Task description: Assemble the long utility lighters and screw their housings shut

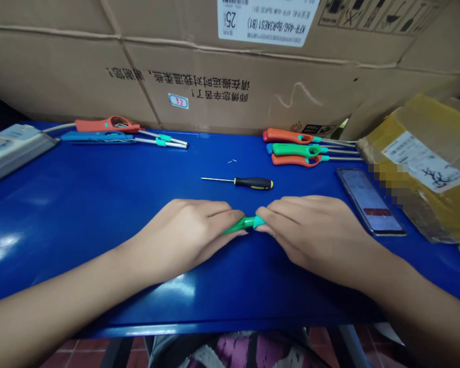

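Both my hands meet over the near middle of the blue table, closed on a green long-nosed lighter (248,223). My left hand (193,225) wraps the green body, most of it hidden under the fingers. On the other side, my right hand (316,227) pinches the turquoise collar; whatever lies beyond it is covered by the palm. Just past the hands, a black-and-yellow screwdriver (253,183) lies flat with its tip to the left. Two tiny white bits (232,161) are behind it.
Orange (107,124) and blue (95,136) lighters lie back left beside a white power strip (19,145). Several more lighters (295,149) lie back right. A phone (370,202) and taped carton (425,179) stand right. A large cardboard box (199,66) walls the back.
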`<act>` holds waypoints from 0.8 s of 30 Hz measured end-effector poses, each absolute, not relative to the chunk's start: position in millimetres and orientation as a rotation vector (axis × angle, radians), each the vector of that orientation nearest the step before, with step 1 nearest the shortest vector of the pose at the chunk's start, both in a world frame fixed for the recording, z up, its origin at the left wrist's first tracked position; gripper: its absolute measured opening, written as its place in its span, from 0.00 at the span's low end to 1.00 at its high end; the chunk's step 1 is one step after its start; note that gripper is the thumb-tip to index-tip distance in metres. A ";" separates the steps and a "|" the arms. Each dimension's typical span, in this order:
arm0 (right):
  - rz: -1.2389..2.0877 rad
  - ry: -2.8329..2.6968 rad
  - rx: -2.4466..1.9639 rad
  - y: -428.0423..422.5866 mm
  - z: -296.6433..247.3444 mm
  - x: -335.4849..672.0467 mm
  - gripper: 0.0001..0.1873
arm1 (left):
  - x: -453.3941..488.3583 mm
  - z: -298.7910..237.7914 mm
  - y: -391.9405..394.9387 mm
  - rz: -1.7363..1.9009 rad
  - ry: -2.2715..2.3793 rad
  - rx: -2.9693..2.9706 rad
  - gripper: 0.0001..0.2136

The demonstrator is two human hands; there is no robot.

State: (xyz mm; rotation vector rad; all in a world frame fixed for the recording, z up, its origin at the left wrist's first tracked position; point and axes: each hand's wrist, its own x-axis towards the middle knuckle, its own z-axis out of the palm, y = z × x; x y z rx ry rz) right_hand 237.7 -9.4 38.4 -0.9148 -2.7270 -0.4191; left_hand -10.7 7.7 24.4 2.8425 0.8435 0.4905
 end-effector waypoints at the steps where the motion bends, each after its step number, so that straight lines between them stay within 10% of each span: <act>1: -0.418 -2.724 -0.931 -8.9 39.9 239.8 0.13 | -11.5 24.7 8.3 0.488 0.853 2.828 0.12; 24: -0.270 -2.830 -0.865 -13.8 34.6 225.4 0.10 | -7.5 19.8 5.2 0.619 0.755 3.021 0.13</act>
